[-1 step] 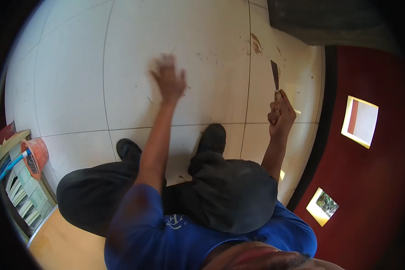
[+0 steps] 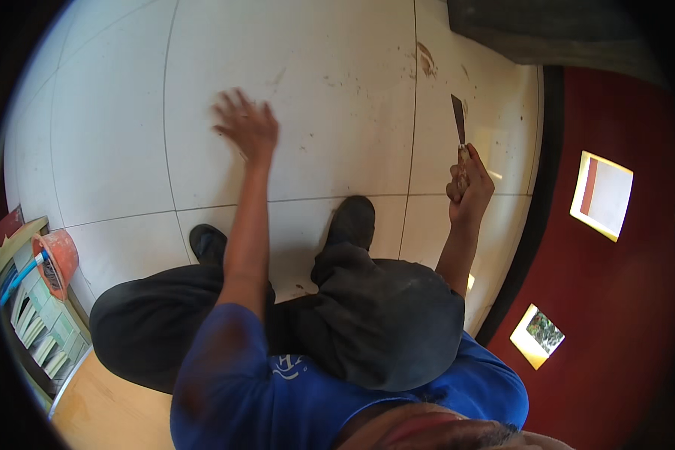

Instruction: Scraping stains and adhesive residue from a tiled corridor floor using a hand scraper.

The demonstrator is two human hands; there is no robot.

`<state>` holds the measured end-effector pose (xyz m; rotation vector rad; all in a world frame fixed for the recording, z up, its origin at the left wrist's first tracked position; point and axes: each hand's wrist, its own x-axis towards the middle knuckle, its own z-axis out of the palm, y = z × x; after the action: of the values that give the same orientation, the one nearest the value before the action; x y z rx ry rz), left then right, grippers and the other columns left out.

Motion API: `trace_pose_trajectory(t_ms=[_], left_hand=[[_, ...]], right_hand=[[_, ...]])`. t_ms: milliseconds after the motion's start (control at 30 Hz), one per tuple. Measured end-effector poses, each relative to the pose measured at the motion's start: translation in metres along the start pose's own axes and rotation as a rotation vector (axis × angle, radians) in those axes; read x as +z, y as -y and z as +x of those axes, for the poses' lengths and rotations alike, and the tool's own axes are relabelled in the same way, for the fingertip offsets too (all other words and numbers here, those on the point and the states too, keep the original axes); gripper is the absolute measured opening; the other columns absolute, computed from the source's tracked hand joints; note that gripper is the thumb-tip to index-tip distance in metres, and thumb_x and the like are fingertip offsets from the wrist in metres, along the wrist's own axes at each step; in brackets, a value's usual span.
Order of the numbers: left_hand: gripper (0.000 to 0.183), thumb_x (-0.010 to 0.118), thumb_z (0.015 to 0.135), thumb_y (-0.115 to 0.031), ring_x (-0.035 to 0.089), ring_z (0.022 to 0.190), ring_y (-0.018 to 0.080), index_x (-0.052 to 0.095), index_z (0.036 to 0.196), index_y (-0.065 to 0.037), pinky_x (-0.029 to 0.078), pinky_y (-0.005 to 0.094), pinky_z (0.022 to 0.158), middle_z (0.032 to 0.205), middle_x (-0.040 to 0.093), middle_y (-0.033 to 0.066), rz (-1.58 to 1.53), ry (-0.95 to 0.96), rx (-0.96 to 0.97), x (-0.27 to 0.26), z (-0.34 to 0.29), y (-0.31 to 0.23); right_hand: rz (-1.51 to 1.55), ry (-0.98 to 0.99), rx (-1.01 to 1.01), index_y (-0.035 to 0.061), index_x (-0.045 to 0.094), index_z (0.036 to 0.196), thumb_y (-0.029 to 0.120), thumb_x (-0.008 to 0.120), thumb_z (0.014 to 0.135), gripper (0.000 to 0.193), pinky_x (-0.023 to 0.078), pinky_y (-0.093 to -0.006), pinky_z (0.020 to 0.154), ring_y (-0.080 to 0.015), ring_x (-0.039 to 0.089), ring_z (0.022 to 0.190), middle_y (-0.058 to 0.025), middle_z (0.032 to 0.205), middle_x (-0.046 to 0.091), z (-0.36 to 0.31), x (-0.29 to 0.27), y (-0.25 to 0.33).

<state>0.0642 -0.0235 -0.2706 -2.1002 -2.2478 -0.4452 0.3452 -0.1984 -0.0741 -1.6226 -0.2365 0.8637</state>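
Right hand (image 2: 469,184) closed round the light, brown-stained handle of a narrow, dark flat-bladed metal scraper (image 2: 458,124), which is the thing in use. Blade juts forward past the fist; from where I stand, can't tell if its tip meets the floor. Left of that grip, well apart: left hand (image 2: 249,131), nothing held, fingers splayed, blurred, palm over the pale glossy floor tiles (image 2: 337,45); contact unclear.

Ahead of the grip, slightly left: brown smeared stain (image 2: 426,60). Nearer the left hand, small dark crumbs (image 2: 307,141). Right of the grip: black skirting strip (image 2: 534,225), then the deep-red wall (image 2: 615,300). Back and left of the grip: black shoe (image 2: 352,221). Far left: orange-red plastic bucket (image 2: 66,255), blue stick-like handle (image 2: 24,276) at its mouth.

Risks, my judgement: blade tilted steeply could scratch the glaze; a loose grip could let it skid into the skirting; bare left fingers sweeping across the blade's path could get nicked; grit underfoot could slip the shoe.
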Motion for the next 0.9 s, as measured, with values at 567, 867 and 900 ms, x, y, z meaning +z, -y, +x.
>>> trace_pose_trajectory(t_ms=[567, 867, 900], left_hand=[[0.046, 0.063, 0.079, -0.022, 0.044, 0.121, 0.0372, 0.054, 0.114, 0.007, 0.034, 0.0468, 0.101, 0.125, 0.051, 0.0252, -0.207, -0.149, 0.142, 0.041, 0.01, 0.015], [0.019, 0.069, 0.079, -0.016, 0.064, 0.052, 0.0174, 0.065, 0.08, 0.002, 0.052, 0.0264, 0.053, 0.064, 0.066, 0.0089, -0.719, 0.058, -0.323, -0.028, 0.042, 0.019], [0.025, 0.068, 0.081, -0.021, 0.063, 0.05, 0.0159, 0.064, 0.076, 0.002, 0.051, 0.0255, 0.05, 0.062, 0.065, 0.0088, -0.75, 0.141, -0.426, -0.032, 0.038, 0.006]], right_hand=[[-0.49, 0.08, 0.273, 0.0045, 0.059, 0.121, 0.019, 0.055, 0.092, 0.033, 0.032, -0.0205, 0.044, -0.0043, 0.038, 0.045, -0.0028, 0.07, 0.059, -0.067, -0.057, -0.104], [-0.944, 0.412, -0.283, 0.0122, 0.065, 0.111, 0.017, 0.054, 0.088, 0.026, 0.045, -0.0347, 0.056, -0.0273, 0.059, 0.055, -0.0206, 0.064, 0.056, -0.01, 0.086, -0.127], [-0.947, 0.426, -0.334, 0.0113, 0.066, 0.109, 0.017, 0.053, 0.088, 0.025, 0.046, -0.0364, 0.057, -0.0312, 0.06, 0.057, -0.0212, 0.066, 0.057, 0.005, 0.102, -0.117]])
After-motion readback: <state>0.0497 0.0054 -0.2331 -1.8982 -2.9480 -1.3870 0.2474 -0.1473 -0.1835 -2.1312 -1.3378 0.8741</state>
